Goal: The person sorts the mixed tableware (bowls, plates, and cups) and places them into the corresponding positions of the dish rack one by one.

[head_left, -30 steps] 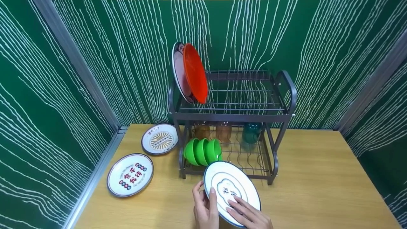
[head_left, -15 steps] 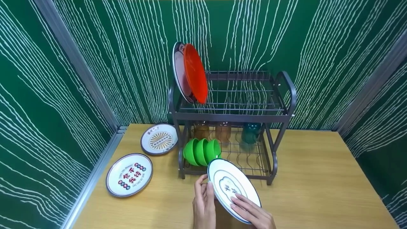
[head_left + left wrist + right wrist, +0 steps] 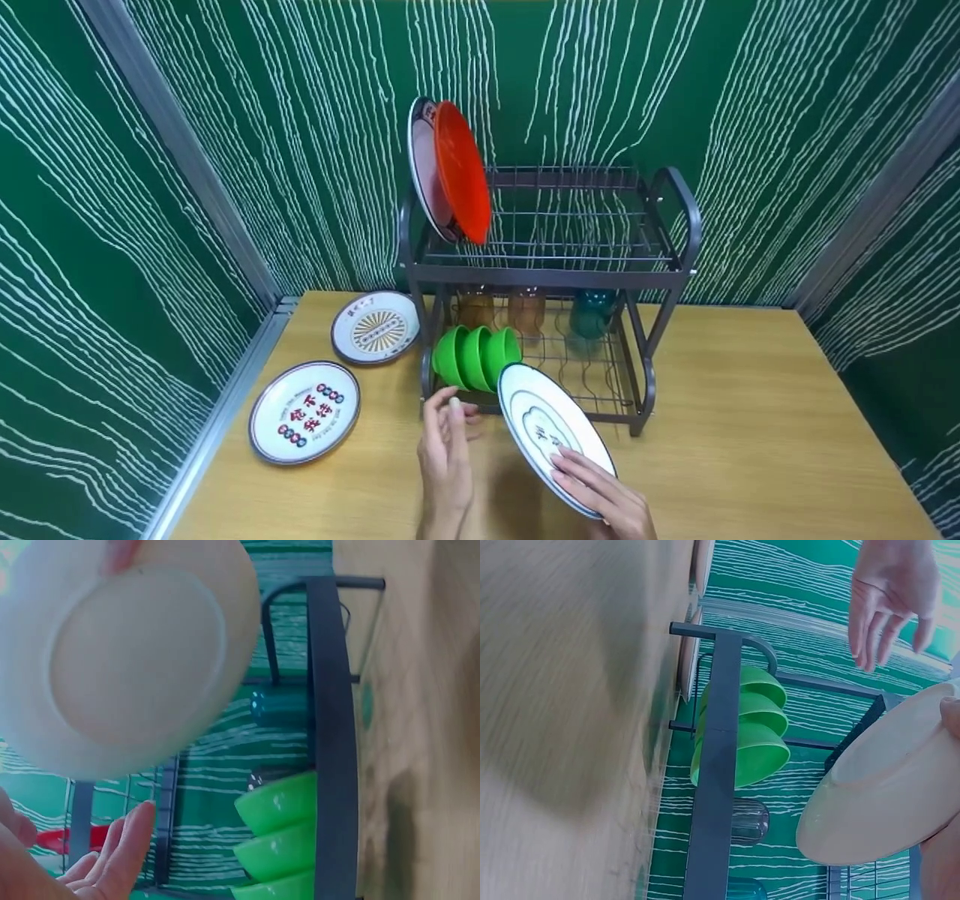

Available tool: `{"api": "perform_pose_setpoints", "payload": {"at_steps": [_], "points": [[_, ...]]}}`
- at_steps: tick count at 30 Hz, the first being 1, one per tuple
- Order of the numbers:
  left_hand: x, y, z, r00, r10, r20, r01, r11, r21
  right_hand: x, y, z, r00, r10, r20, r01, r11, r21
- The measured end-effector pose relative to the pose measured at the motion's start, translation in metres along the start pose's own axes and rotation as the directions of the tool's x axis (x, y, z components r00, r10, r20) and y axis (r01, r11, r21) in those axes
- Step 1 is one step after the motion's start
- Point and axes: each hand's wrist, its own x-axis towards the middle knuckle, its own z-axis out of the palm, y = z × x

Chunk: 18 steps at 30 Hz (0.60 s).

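Observation:
My right hand (image 3: 606, 495) grips a white plate (image 3: 551, 427) by its lower right side, fingers spread over the printed face and the thumb behind. The plate is tilted and held up in front of the rack; its pale underside faces the left wrist camera. Apart from the plate, to its left, my left hand (image 3: 448, 457) is raised with its fingers loosely bent and nothing in them. In the right wrist view that left hand (image 3: 892, 600) hangs free of the plate (image 3: 877, 787). Behind the plate, three green bowls (image 3: 478, 358) lean together on the rack's lower shelf.
A dark two-tier dish rack (image 3: 551, 279) stands at the back. Its top tier holds an orange plate (image 3: 462, 176) and a patterned plate (image 3: 426, 169). Upturned cups (image 3: 529, 311) sit below. Two printed plates, one with red characters (image 3: 304, 412), one with a sunburst (image 3: 377, 328), lie left.
My left hand has let go of the plate and moved left. The plate, now in the right hand alone, has risen slightly and turned more edge-on.

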Motion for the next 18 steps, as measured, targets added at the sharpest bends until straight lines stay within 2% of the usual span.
{"api": "perform_pose_setpoints", "payload": {"at_steps": [5,9,14,18], "points": [[0.015,-0.001,-0.003,0.996,0.048,-0.079,-0.044,0.998,0.050,0.019,-0.009,-0.005,0.998,-0.044,-0.034,0.045,0.999,0.026],[0.030,-0.016,-0.008,0.987,0.083,-0.134,-0.064,0.988,0.144,0.028,-0.008,-0.007,0.992,-0.101,-0.069,0.106,0.993,0.061],[0.046,-0.029,-0.011,0.966,0.168,-0.198,-0.113,0.958,0.262,0.033,-0.004,-0.005,0.981,-0.142,-0.129,0.156,0.982,0.105],[0.057,-0.035,-0.013,0.949,0.218,-0.228,-0.139,0.938,0.318,0.036,-0.003,-0.005,0.974,-0.148,-0.174,0.173,0.975,0.141]]}}
